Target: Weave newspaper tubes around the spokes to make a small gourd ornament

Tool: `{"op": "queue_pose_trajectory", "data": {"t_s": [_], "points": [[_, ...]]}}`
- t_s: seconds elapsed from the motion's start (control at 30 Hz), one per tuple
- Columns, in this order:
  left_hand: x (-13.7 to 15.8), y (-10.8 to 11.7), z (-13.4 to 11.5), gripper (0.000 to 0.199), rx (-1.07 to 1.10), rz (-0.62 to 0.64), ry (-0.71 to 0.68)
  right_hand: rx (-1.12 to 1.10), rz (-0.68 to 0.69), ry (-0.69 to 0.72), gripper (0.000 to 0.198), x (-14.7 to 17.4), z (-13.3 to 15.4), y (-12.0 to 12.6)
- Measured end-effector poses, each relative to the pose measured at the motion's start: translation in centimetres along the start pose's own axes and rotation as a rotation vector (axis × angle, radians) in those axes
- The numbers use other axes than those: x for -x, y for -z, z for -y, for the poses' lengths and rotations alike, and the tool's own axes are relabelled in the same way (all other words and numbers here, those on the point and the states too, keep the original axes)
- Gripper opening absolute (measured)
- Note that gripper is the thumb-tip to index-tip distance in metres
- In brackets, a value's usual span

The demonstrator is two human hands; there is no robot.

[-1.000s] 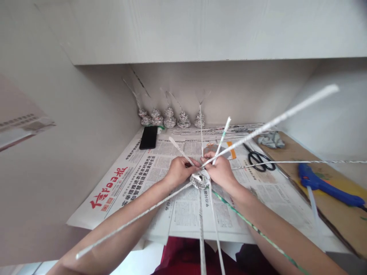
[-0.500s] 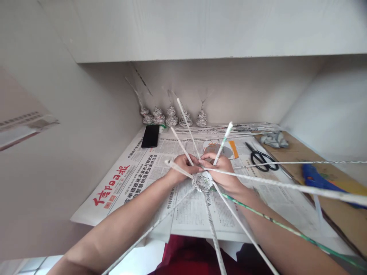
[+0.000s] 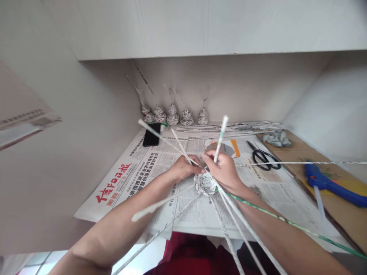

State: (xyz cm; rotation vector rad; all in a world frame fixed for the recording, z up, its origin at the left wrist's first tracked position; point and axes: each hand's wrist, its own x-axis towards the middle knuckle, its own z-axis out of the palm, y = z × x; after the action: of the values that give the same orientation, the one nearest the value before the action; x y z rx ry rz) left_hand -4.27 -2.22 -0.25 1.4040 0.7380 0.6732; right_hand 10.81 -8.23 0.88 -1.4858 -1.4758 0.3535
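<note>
A small round woven paper base [image 3: 205, 185], with a hollow centre, sits between my hands over the newspaper. Long rolled paper strips fan out from it on all sides; one strip [image 3: 265, 209] is green and runs to the lower right. My left hand [image 3: 185, 167] is closed at the far left rim, thumb and fingers pinching paper strips. Opposite it, my right hand [image 3: 220, 168] pinches at the far right rim, with an upright white strip [image 3: 221, 133] rising by its fingers. The fingertips of both hands nearly meet, and they partly hide the weave there.
Several woven gourd shapes [image 3: 172, 115] stand along the back wall beside a black phone [image 3: 151, 134]. A bundle of paper rods [image 3: 229, 127] lies behind. Black scissors [image 3: 262, 158], a blue glue gun [image 3: 329, 183] and cardboard [image 3: 298, 152] are at the right. An overhead panel [image 3: 200, 30] juts out above.
One long strip has swung from the right towards the lower front. Another now leans to the upper left, and a left strip has dropped lower. Both hands stay at the far rim.
</note>
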Motion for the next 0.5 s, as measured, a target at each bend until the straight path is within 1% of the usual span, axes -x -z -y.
{"op": "queue_pose_trajectory", "data": {"t_s": [0.07,0.1,0.17,0.3,0.4,0.5], "points": [[0.04,0.12,-0.13,0.025,-0.014,-0.005,0.008,0.031,-0.102,-0.037,0.03,-0.08,0.0,0.44],[0.05,0.2,-0.11,0.025,-0.016,-0.006,0.002,0.028,-0.13,-0.044,0.032,-0.16,-0.02,0.66],[0.04,0.35,0.05,0.028,0.012,-0.011,-0.001,-0.011,-0.148,-0.066,0.035,-0.31,-0.07,0.95],[-0.12,0.32,0.32,0.033,0.141,-0.07,0.084,-0.068,-0.168,-0.119,0.037,-0.48,-0.07,0.92],[-0.38,0.16,0.15,0.032,0.16,-0.143,0.118,-0.084,-0.14,-0.143,0.034,-0.56,-0.27,0.86],[-0.67,0.11,-0.09,0.028,0.206,-0.24,0.128,-0.189,-0.033,-0.191,0.028,-0.73,-0.81,0.87]]}}
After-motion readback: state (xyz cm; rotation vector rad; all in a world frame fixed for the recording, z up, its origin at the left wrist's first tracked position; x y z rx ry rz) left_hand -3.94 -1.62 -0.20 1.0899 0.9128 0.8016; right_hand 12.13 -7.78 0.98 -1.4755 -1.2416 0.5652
